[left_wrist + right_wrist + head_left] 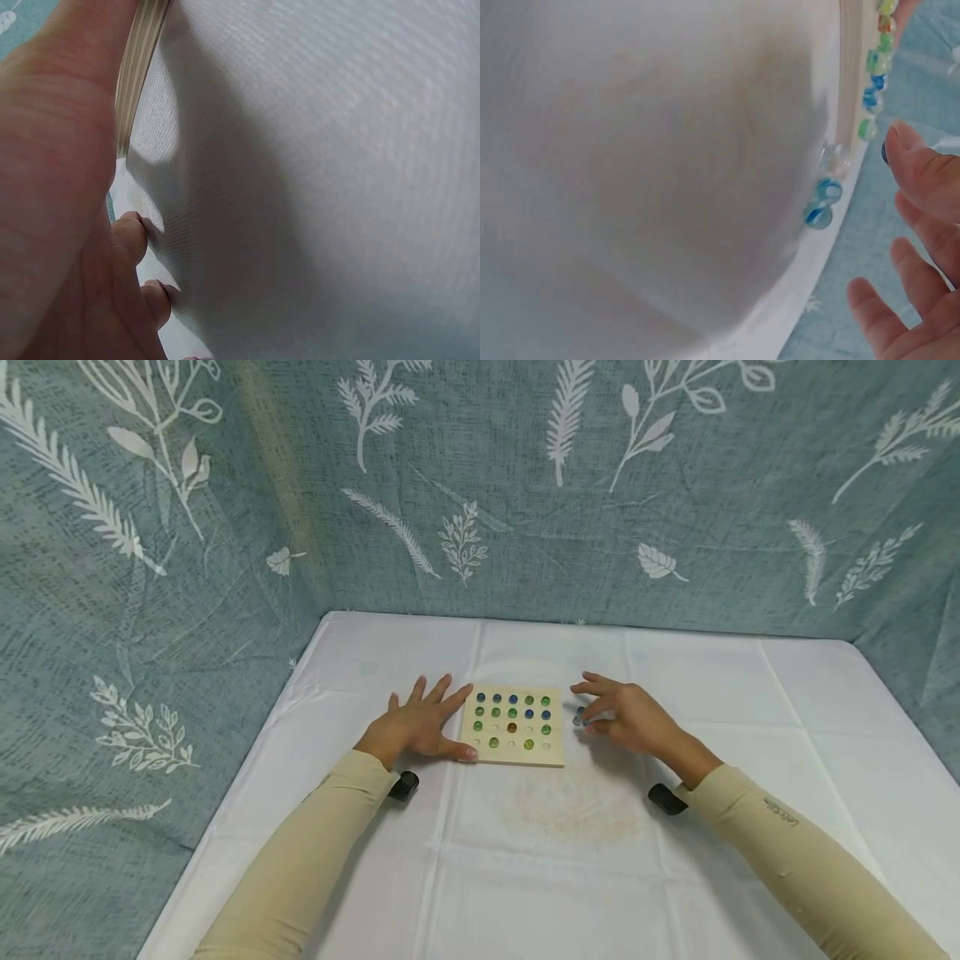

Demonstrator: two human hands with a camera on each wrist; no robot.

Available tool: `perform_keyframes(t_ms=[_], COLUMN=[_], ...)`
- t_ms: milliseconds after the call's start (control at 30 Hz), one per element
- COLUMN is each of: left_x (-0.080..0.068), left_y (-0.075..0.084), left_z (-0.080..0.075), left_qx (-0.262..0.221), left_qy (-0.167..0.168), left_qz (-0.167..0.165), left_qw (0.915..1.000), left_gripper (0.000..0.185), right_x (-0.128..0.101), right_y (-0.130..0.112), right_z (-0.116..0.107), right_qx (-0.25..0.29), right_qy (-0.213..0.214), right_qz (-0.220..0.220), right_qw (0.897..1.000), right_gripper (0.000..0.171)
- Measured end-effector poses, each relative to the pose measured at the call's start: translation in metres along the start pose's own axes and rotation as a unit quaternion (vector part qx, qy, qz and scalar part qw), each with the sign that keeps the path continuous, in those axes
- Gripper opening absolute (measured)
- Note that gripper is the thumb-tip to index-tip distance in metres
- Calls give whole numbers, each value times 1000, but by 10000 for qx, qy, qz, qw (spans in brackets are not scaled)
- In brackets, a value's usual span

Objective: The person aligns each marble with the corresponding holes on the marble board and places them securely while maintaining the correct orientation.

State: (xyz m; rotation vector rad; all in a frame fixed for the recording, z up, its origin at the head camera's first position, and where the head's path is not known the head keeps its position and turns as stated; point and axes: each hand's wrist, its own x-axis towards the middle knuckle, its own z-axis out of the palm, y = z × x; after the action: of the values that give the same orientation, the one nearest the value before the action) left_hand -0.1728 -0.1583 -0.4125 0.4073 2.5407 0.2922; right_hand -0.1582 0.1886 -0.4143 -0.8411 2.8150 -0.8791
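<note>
A pale wooden board [525, 757] lies flat, its rows of round hollows partly filled with blue, green and amber glass marbles. Some hollows in the two nearer rows hold none. My left hand [420, 722] is spread at the board's left side, thumb at the near left corner and index fingertip at the far left one. To the right of the board, my right hand [630, 714] pinches a dark marble [884, 154] between thumb and index finger; most of it is hidden behind the thumb. Below those fingers, a clear marble [835, 159] and two blue-streaked marbles [817, 216] sit close together on the cloth.
A white cloth [525, 885] covers the table, with a faint brownish stain in front of the board. Blue-grey patterned fabric [495, 485] hangs behind and at the left. Dark wrist cameras [667, 799] sit under both wrists.
</note>
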Motion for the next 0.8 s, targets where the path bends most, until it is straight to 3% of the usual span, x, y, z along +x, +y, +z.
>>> perform_keyframes(t_ms=[800], left_x=[-1], left_y=[-1], left_z=[0], left_qx=[29], left_qy=[-22], left_qz=[-3], left_qw=[10000], left_gripper=[114], right_x=[7], right_y=[-19], right_z=[6], right_qx=[180], right_qy=[-17], right_qz=[-149], right_qw=[9997], right_gripper=[15])
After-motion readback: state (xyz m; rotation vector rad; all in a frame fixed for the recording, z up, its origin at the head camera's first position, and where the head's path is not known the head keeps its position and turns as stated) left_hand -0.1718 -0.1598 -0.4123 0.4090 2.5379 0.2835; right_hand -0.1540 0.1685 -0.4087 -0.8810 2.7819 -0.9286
